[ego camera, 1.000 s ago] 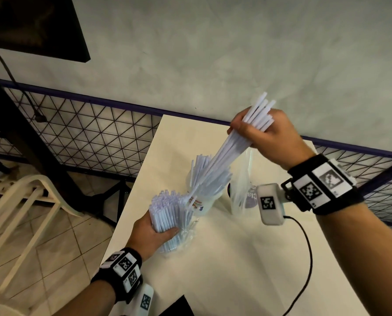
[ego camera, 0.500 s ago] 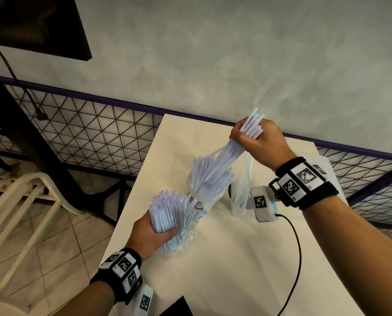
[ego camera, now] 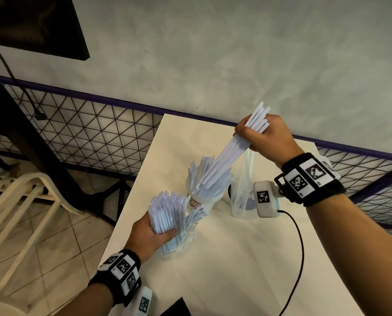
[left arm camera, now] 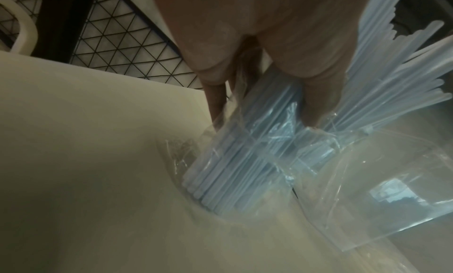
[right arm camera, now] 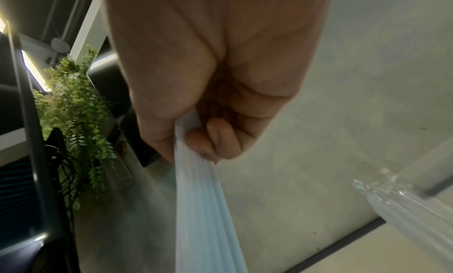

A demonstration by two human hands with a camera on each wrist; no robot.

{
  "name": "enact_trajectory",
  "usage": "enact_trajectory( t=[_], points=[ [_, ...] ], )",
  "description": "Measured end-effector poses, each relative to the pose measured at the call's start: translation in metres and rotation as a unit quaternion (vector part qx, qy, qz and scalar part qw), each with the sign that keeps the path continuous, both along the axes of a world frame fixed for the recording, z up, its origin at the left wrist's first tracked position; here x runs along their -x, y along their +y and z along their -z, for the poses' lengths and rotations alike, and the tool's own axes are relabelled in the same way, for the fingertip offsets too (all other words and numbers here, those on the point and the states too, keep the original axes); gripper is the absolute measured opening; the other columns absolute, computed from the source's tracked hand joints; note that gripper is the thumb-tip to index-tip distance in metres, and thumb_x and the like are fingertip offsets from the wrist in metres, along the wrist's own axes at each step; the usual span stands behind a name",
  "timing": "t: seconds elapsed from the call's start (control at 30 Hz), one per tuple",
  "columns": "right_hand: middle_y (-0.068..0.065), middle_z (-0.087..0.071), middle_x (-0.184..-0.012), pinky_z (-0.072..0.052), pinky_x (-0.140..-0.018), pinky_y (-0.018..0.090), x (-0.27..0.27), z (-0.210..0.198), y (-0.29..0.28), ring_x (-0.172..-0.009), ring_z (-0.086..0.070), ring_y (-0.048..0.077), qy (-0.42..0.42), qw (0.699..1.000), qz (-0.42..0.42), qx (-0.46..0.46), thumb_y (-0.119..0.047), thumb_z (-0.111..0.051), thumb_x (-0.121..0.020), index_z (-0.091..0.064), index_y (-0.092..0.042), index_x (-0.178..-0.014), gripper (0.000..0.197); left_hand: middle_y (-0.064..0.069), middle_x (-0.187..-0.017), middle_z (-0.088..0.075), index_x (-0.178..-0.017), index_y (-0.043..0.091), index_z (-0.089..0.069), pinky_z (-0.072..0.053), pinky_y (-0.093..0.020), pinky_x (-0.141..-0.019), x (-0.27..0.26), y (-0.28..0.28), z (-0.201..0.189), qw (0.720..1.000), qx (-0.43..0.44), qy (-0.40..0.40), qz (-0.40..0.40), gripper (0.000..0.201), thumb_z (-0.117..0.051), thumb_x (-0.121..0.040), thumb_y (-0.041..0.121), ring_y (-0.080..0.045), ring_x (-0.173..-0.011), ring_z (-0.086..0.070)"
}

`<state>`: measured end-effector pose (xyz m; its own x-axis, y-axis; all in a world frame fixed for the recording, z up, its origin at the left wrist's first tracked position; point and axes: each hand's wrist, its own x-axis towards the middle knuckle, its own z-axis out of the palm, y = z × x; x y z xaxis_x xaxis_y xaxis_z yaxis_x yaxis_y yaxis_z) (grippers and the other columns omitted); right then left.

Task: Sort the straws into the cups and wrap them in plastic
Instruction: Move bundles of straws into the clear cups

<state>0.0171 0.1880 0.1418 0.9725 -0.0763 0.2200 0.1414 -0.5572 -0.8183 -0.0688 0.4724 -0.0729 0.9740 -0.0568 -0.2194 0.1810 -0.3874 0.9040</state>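
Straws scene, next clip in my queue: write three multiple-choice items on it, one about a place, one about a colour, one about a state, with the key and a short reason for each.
1. Where do the lower ends of the handful of straws in the right hand sit?
A. In the cup
B. On the floor
C. On the white chair

2. What colour is the tabletop?
A. Black
B. Cream
C. Red

3. What is the left hand doing?
A. Lying flat on the table
B. Gripping a big bundle of straws in clear plastic
C. Holding the black cable

Key:
1 A, the straws slant down into the cup.
2 B, the surface is pale cream.
3 B, its fingers wrap the bundle.
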Motion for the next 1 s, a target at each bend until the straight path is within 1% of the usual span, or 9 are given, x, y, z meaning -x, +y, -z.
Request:
enact_trajectory(
  t=[0.13, 0.23, 0.43, 0.57, 0.7, 0.77, 0.87, 0.93, 1.0],
  points=[
    [0.012, -0.071, -0.075, -0.049, -0.059, 0.034, -0.005, 0.015, -0.003, -0.056, -0.057, 0.016, 0.031, 0.999, 0.035, -0.001, -0.025, -0.067, -0.081, -0.073, -0.015, -0.075, 0.013, 0.008, -0.088, -0.070, -0.110, 0.017, -0.064, -0.048, -0.006, -0.058, 0.001, -0.001, -0.002, 1.000, 0.000, -0.002, -0.003, 0.053, -0.092, -0.065, 0.023, 0.001, -0.079, -0.066],
    [0.005, -0.069, -0.069, -0.051, -0.062, 0.037, -0.008, 0.023, -0.007, -0.057, -0.058, 0.016, 0.044, 0.997, 0.056, 0.003, -0.026, -0.069, -0.080, -0.072, -0.017, -0.073, 0.012, 0.007, -0.087, -0.071, -0.109, 0.017, -0.065, -0.049, -0.006, -0.057, 0.001, -0.001, -0.002, 1.000, 0.001, -0.001, -0.004, 0.052, -0.092, -0.065, 0.022, 0.002, -0.078, -0.066],
    [0.003, -0.067, -0.068, -0.047, -0.058, 0.032, -0.010, 0.019, -0.014, -0.055, -0.055, 0.016, 0.032, 0.996, 0.076, -0.025, -0.028, -0.066, -0.075, -0.071, -0.018, -0.071, 0.012, 0.009, -0.087, -0.069, -0.109, 0.018, -0.064, -0.048, -0.006, -0.057, 0.002, -0.002, -0.003, 1.000, -0.001, -0.002, -0.004, 0.052, -0.092, -0.065, 0.022, 0.002, -0.077, -0.065],
    [0.015, -0.070, -0.077, -0.047, -0.059, 0.033, -0.009, 0.017, -0.017, -0.057, -0.055, 0.017, 0.025, 0.996, 0.081, -0.026, -0.027, -0.064, -0.073, -0.071, -0.015, -0.071, 0.014, 0.008, -0.085, -0.070, -0.108, 0.016, -0.065, -0.048, -0.006, -0.057, 0.002, -0.002, -0.003, 1.000, 0.000, 0.001, -0.006, 0.052, -0.092, -0.064, 0.022, 0.001, -0.076, -0.065],
    [0.019, -0.070, -0.079, -0.047, -0.058, 0.035, -0.006, 0.022, -0.015, -0.056, -0.055, 0.018, 0.038, 0.997, 0.070, -0.020, -0.028, -0.065, -0.073, -0.071, -0.013, -0.073, 0.016, 0.009, -0.084, -0.070, -0.108, 0.016, -0.065, -0.050, -0.008, -0.057, 0.002, -0.002, -0.003, 1.000, 0.004, -0.003, -0.005, 0.051, -0.092, -0.064, 0.021, 0.002, -0.074, -0.065],
    [0.013, -0.071, -0.076, -0.049, -0.060, 0.035, -0.005, 0.027, -0.011, -0.056, -0.056, 0.015, 0.044, 0.997, 0.061, 0.001, -0.027, -0.066, -0.076, -0.072, -0.013, -0.075, 0.015, 0.009, -0.084, -0.069, -0.108, 0.017, -0.064, -0.050, -0.008, -0.057, 0.003, -0.002, -0.004, 1.000, 0.006, -0.004, -0.005, 0.052, -0.092, -0.064, 0.022, 0.001, -0.075, -0.065],
    [-0.005, -0.068, -0.068, -0.047, -0.061, 0.028, -0.002, 0.039, -0.004, -0.056, -0.058, 0.007, 0.056, 0.997, 0.040, 0.037, -0.025, -0.069, -0.083, -0.073, -0.020, -0.076, 0.009, 0.008, -0.085, -0.070, -0.109, 0.017, -0.064, -0.049, -0.009, -0.057, 0.003, -0.002, -0.003, 1.000, 0.004, -0.001, -0.001, 0.052, -0.092, -0.065, 0.023, 0.000, -0.076, -0.066],
    [-0.009, -0.070, -0.077, -0.047, -0.066, 0.024, -0.001, 0.048, 0.001, -0.067, -0.064, 0.005, 0.085, 0.993, 0.018, 0.085, -0.033, -0.074, -0.084, -0.073, -0.022, -0.085, 0.011, 0.007, -0.085, -0.070, -0.109, 0.017, -0.064, -0.049, -0.008, -0.057, 0.003, -0.002, -0.003, 1.000, 0.006, 0.000, -0.002, 0.052, -0.092, -0.065, 0.022, 0.000, -0.076, -0.066],
    [-0.010, -0.070, -0.098, -0.044, -0.077, 0.021, 0.001, 0.057, 0.003, -0.088, -0.064, 0.007, 0.126, 0.984, -0.005, 0.128, -0.045, -0.078, -0.079, -0.070, -0.024, -0.105, 0.035, 0.009, -0.086, -0.069, -0.109, 0.017, -0.064, -0.049, -0.008, -0.057, 0.003, -0.002, -0.004, 1.000, 0.005, 0.000, -0.002, 0.052, -0.091, -0.065, 0.022, 0.001, -0.076, -0.065]
  ],
)
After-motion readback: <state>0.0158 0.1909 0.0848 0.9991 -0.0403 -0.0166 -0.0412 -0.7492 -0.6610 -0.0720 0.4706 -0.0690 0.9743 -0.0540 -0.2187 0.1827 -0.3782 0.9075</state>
